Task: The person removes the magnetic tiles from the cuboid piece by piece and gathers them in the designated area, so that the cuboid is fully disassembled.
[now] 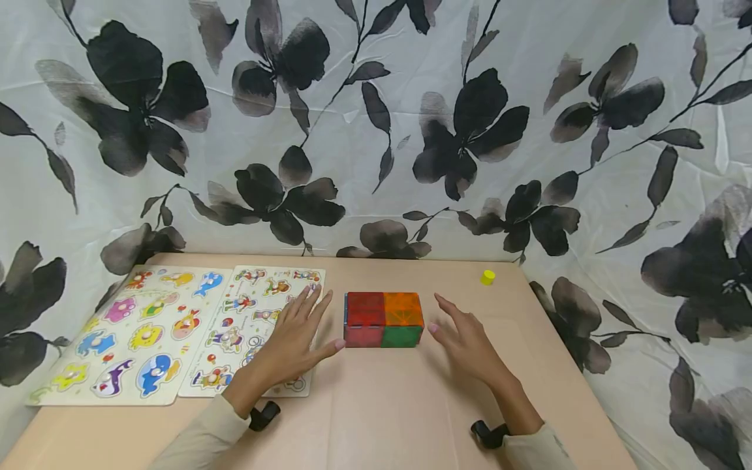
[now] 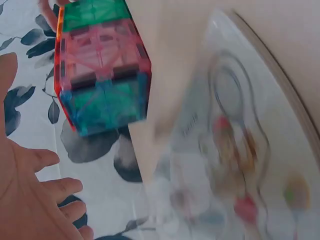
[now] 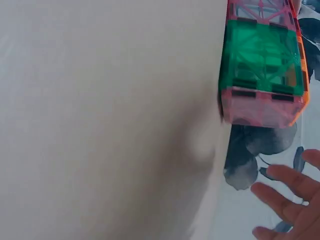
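A two-cube box of translucent magnetic tiles in red, orange, pink and green stands on the tan table, also shown as the tile box and the tile box. My left hand lies flat just left of it, fingers straight, partly over a puzzle board, thumb close to the box's lower left corner. My right hand hovers just right of the box with its fingers spread. Neither hand holds anything. The left palm shows beside the box.
Two peg puzzle boards lie at the left: an animal puzzle board and a figure puzzle board. A small yellow cylinder stands at the back right. A flower-print cloth hangs behind and around the table.
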Tool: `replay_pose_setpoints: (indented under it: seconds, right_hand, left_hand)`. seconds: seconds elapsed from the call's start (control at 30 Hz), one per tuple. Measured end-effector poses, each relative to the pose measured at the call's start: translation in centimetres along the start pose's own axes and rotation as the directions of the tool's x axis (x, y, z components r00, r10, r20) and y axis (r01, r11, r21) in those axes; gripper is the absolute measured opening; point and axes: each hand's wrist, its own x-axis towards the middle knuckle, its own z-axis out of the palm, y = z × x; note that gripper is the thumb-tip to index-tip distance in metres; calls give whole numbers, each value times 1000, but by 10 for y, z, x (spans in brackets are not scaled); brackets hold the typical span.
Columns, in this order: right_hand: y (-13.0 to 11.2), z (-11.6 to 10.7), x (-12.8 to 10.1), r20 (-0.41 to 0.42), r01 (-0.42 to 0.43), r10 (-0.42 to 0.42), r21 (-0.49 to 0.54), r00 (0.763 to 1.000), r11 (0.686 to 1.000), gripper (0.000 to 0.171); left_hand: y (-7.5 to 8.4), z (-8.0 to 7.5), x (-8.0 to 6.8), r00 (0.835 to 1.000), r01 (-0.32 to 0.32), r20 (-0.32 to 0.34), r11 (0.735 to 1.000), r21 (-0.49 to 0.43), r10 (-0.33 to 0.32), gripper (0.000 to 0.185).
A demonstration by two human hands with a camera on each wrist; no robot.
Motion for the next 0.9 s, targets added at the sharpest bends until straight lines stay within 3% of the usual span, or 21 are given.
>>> replay_pose_setpoints:
  seconds: [0.23,0.47,0.63,0.9]
  right_hand:
    - [6,7,9,142,-62,33,205,989,977,74]
    - [12,9,25,209,-58,-18,354,978,934,82]
    - [16,9,33,263,-69,-39,391,964,918,80]
    - [20,5,41,308,-49,-93,422,947,905,79]
  left_hand:
    - [5,13,16,1000,-5,16,980,-199,8,86]
    - [2,24,34,999,23,41,912,-409,-6,81]
    - [-1,31,41,999,8,34,865,-501,10,74]
    - [-6,35,44,999,-20,21,822,-569,40,69]
